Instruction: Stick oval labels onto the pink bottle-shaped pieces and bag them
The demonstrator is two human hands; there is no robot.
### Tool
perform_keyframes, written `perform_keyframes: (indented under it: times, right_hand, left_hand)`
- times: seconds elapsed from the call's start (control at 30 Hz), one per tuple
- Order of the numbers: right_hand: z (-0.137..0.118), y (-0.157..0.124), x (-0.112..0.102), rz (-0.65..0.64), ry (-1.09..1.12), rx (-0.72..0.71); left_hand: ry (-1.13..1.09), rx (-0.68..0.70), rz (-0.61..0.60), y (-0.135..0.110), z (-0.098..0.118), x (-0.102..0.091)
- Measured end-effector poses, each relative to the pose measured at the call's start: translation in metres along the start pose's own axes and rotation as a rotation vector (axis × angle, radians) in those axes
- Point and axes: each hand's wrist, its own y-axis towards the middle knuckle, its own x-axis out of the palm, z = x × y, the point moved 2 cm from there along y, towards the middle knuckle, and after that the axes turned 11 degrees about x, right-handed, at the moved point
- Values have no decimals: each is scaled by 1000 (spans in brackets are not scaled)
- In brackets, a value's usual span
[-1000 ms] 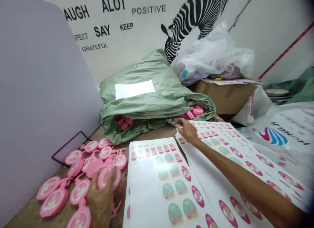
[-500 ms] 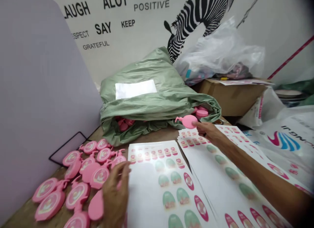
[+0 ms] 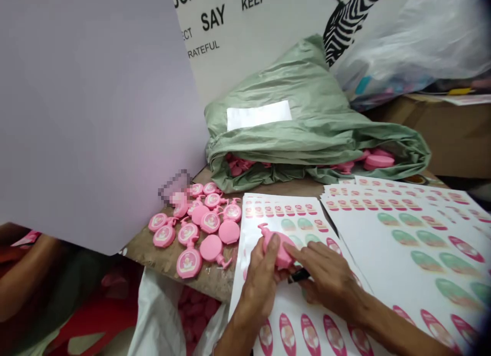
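Observation:
In the head view, my left hand (image 3: 258, 279) is closed around a pink round, flat toy pump bottle (image 3: 279, 249), its thumb lying across the front. The bottle is tilted, with its spout toward the upper left. My right hand (image 3: 332, 274) comes in from the right, fingers curled and pressing on the bottle's right side. A short black object (image 3: 298, 275) shows below the right fingers; I cannot tell its kind or which hand has it. Beneath both hands lies a sticker sheet (image 3: 286, 293) with green and pink oval labels.
Several pink pump bottles (image 3: 210, 222), many labelled, lie left of the sheets. More sticker sheets (image 3: 387, 248) are stacked at right. Behind stands a green bag (image 3: 303, 120) of pink bottles. A white sack (image 3: 159, 315) hangs below the table edge; a person's arm (image 3: 28, 274) is far left.
My right hand has brought the pink pump bottle from near the green bag to my left hand, above the sticker sheet. My left hand has left the sheet's edge. The view has turned left.

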Motion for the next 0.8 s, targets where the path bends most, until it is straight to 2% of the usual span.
perform_keyframes:
  times: [0.03,0.1,0.2,0.27,0.37,0.43,0.5,0.57,0.63,0.73,0.8]
  right_hand:
    - [0,0,1,-42,-7,-20]
    - [8,9,-1,-95,37,111]
    - [39,32,-6,-66,96,470]
    - [58,44,-7,-38,28,558]
    - [71,44,-6,-106,-168,568]
    - [73,32,-10,-166,-325,631]
    - [75,12,-22,-190,-478,769]
    - [75,-9,-34,-215,-543,885]
    - [71,-26,-41,-234,-543,926]
    - [60,-39,-41,-179,-596,945]
    - [53,-40,-40,-104,-626,959]
  left_hand:
    - [-158,-73,-38,2,-3,-1]
    - [-368,-156,-68,12,-8,-4]
    - [-367,-148,1,37,-12,-12]
    - [-330,-134,8,52,-11,-17]
    - [-321,-100,32,61,-5,-31]
    - [-287,-88,76,56,-1,-42]
    - [-227,-124,67,43,0,-49]
    - [-159,-174,24,28,-3,-51]
    - [-48,-164,21,16,-5,-48]
    - [164,-91,88,8,-5,-43]
    - [188,-76,111,8,-3,-41]
